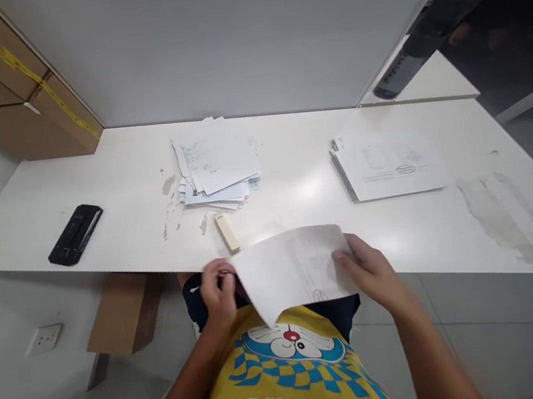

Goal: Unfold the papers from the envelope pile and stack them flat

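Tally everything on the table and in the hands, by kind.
Paper piles: 2, the loose pile and the neat stack
Single sheets: 1, the sheet held by the left hand and right hand
Devices: 1, the black device
Blocks: 1, the cream block
Total: 5

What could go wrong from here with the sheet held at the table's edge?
The sheet is bent and held over the edge of the table by the left hand and right hand; a loose grip might crease or drop it. The splayed pile of papers could slide and mix. The stained patch might dirty any sheet laid there.
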A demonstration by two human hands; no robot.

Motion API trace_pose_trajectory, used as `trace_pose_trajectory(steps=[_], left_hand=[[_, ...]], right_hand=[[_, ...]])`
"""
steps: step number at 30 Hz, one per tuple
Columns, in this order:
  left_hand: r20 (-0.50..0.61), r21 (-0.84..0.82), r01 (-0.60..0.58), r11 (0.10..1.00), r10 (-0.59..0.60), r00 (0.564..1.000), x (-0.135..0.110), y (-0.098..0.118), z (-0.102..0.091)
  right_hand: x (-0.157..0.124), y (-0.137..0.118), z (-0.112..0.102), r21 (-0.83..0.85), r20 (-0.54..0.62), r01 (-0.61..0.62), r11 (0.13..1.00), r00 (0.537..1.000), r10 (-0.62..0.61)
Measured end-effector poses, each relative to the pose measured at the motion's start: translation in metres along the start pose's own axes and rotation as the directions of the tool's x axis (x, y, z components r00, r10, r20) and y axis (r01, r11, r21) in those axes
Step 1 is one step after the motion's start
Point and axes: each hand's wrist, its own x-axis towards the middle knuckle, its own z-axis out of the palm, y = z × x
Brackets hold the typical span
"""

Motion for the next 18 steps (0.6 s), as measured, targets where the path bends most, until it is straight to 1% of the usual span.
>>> trace_pose_trajectory(steps=[1,2,3,4,5,6,7,8,9,10,11,12,15,18], left_hand=[[-0.108,0.045,0.021,0.999,-0.016,0.994,0.007,-0.011,-0.007],[-0.160,0.100,0.041,0.994,-0.025,0.987,0.016,-0.022,-0.013],[-0.141,0.164,0.045,0.985,-0.021,0.990,0.024,-0.032,-0.018],[-0.062,0.231,0.017,0.973,-0.003,0.998,0.032,-0.041,-0.020],[0.064,0.290,-0.045,0.956,0.028,0.998,0.039,-0.048,-0.021],[0.205,0.330,-0.136,0.934,0.070,0.976,0.044,-0.053,-0.020],[0.335,0.346,-0.237,0.908,0.117,0.935,0.048,-0.056,-0.018],[0.439,0.342,-0.334,0.878,0.165,0.883,0.050,-0.057,-0.015],[0.512,0.331,-0.416,0.847,0.209,0.833,0.051,-0.056,-0.011],[0.556,0.321,-0.480,0.816,0.249,0.793,0.052,-0.054,-0.006],[0.577,0.317,-0.530,0.787,0.284,0.766,0.051,-0.051,-0.003],[0.580,0.320,-0.568,0.758,0.317,0.750,0.051,-0.048,0.001],[0.576,0.337,-0.641,0.690,0.387,0.720,0.050,-0.040,0.005],[0.581,0.353,-0.662,0.661,0.400,0.709,0.051,-0.034,0.004]], right_hand=[[0.005,-0.004,0.003,-0.019,0.075,-0.001,1.000,0.997,0.002],[0.012,-0.006,0.007,-0.033,0.131,-0.003,0.999,0.991,0.008],[0.019,-0.007,0.012,-0.047,0.170,-0.011,0.999,0.985,0.019],[0.027,-0.005,0.017,-0.060,0.196,-0.024,0.998,0.980,0.035],[0.034,-0.001,0.021,-0.070,0.207,-0.041,0.997,0.977,0.055],[0.040,0.003,0.023,-0.077,0.202,-0.060,0.995,0.977,0.075],[0.045,0.008,0.024,-0.079,0.187,-0.076,0.994,0.978,0.090],[0.049,0.012,0.024,-0.077,0.171,-0.087,0.993,0.980,0.100],[0.052,0.015,0.022,-0.075,0.160,-0.094,0.993,0.981,0.106],[0.055,0.016,0.019,-0.076,0.156,-0.101,0.992,0.981,0.112],[0.057,0.015,0.017,-0.079,0.159,-0.106,0.991,0.980,0.117],[0.058,0.013,0.014,-0.081,0.168,-0.111,0.990,0.978,0.124],[0.061,0.000,0.011,-0.066,0.169,-0.135,0.989,0.975,0.144],[0.061,-0.011,0.014,-0.022,0.135,-0.102,0.995,0.985,0.104]])
